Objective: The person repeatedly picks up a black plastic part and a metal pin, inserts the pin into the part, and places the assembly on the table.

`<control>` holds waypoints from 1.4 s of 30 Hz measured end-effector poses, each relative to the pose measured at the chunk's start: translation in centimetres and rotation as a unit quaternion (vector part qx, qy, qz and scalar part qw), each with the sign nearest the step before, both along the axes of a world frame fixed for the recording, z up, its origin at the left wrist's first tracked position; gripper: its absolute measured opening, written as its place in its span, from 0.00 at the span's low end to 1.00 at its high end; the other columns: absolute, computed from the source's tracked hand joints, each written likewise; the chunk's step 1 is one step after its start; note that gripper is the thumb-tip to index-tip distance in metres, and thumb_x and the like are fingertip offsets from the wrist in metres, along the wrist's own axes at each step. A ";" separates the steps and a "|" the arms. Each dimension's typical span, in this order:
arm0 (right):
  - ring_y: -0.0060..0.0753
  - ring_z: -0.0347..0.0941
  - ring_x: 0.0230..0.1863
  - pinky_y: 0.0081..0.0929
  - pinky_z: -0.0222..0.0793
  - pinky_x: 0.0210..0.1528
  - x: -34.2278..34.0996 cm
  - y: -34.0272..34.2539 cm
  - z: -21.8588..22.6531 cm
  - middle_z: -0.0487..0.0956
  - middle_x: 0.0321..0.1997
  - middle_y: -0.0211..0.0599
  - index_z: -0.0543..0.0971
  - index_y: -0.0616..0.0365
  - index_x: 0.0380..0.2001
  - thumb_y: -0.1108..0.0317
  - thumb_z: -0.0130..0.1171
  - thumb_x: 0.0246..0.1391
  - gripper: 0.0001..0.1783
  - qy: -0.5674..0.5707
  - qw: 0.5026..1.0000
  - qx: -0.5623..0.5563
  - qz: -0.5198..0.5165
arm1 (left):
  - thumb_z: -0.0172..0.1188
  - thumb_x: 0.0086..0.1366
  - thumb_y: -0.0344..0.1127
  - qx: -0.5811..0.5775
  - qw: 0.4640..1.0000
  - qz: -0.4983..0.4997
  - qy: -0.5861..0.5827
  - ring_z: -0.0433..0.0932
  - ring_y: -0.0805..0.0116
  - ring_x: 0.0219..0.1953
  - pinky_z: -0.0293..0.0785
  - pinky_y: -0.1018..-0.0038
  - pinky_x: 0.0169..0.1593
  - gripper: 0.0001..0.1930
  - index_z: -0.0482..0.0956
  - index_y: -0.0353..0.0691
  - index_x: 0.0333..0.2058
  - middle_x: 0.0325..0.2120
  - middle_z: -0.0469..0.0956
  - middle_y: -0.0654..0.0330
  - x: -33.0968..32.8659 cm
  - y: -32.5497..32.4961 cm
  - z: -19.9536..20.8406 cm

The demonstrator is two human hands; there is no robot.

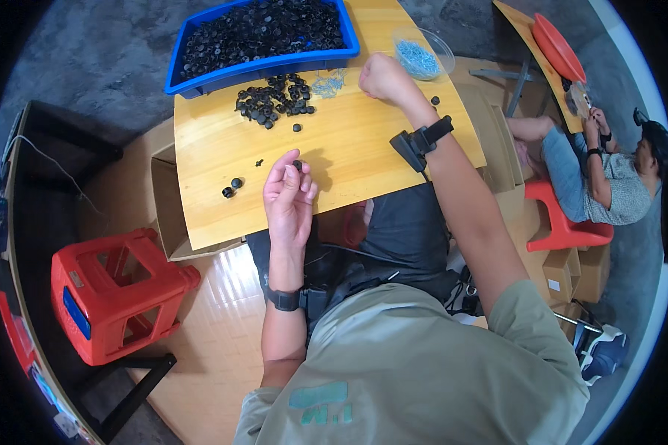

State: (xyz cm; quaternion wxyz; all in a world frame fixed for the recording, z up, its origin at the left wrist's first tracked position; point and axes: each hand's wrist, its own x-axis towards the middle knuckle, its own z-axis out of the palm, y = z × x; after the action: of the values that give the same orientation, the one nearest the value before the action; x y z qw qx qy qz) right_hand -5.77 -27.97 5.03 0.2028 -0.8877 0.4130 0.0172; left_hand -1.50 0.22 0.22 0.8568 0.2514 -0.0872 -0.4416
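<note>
In front of the blue tray (208, 84), the left hand (288, 199) pinches a round black cap (298, 165); off the tray's right near corner, the right hand (384, 77) is curled, contents hidden, seemingly mid-pick-up, which next calls for a precise fingertip grip.

Black cap (298, 165) in left hand (289, 189)

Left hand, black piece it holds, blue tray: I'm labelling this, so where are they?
Left hand (288, 196), head view: its middle.
Black piece (298, 165), head view: visible side.
Blue tray (208, 84), head view: front wall.
</note>
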 end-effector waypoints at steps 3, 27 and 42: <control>0.55 0.76 0.42 0.41 0.72 0.44 -0.6 1.4 -0.4 0.78 0.36 0.59 0.80 0.69 0.27 0.76 0.53 0.42 0.09 -0.035 0.996 -0.084 0.017 | 0.57 0.64 0.32 -0.009 1.000 0.002 -0.007 0.66 0.80 0.26 0.64 0.82 0.29 0.11 0.74 0.38 0.45 0.33 0.76 0.59 0.0 0.0 -0.6; 0.18 0.73 0.37 0.15 0.71 0.34 -5.3 17.9 5.0 0.77 0.37 0.33 0.78 0.67 0.34 0.76 0.59 0.54 0.06 -0.431 0.811 0.384 0.095 | 0.57 0.65 0.39 -0.028 0.998 -0.005 -0.056 0.70 0.79 0.33 0.60 0.82 0.30 0.12 0.76 0.39 0.41 0.35 0.77 0.65 -1.1 1.2 1.7; 0.31 0.77 0.34 0.23 0.74 0.35 -5.5 18.4 4.1 0.78 0.36 0.38 0.81 0.62 0.36 0.77 0.61 0.47 0.10 -0.464 0.849 0.142 0.209 | 0.57 0.65 0.37 -0.022 1.000 -0.005 -0.022 0.72 0.78 0.32 0.66 0.81 0.34 0.11 0.76 0.37 0.41 0.35 0.78 0.62 -1.0 1.2 1.7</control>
State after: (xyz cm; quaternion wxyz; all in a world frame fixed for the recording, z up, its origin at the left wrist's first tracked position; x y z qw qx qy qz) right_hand -11.27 -9.55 9.17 0.4865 -0.8191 0.0685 -0.2963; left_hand -2.53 1.45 1.96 0.8580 0.2414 -0.1167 -0.4382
